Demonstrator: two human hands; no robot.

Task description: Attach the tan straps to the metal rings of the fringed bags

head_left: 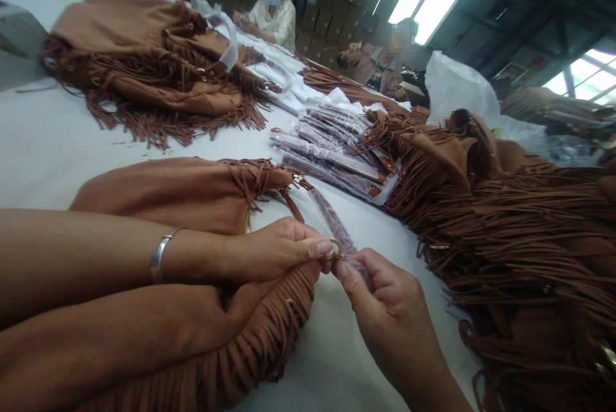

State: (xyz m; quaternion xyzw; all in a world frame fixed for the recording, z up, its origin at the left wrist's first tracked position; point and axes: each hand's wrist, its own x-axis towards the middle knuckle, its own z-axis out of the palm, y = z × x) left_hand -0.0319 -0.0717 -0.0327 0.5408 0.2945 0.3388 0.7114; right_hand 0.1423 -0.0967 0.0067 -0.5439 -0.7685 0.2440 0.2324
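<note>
I observe the left hand (pixel 276 251) lying across a brown fringed bag (pixel 192 197) on the white table (pixel 43 149), fingers curled shut, thumb and forefinger pinching a small gold ring (pixel 335 249). A silver bangle (pixel 161 255) sits on that wrist. The right hand (pixel 385 300) meets it from the lower right, fingertips closed on the near end of a plastic-wrapped strap (pixel 337 226), right at the ring; I cannot tell whether strap and ring are already joined. The strap runs up and away from the hands toward the bag's top corner. The bag's fringe (pixel 269 335) spills beneath the left forearm toward the near edge.

I note a stack of further wrapped straps (pixel 332 149) mid-table, just beside a large heap of fringed bags (pixel 529 239) on the right. A second pile of bags (pixel 144 59) lies at upper left, well apart from the hands. Two other people (pixel 274 11) sit at the far end, with cardboard boxes (pixel 337 14) stacked behind them
</note>
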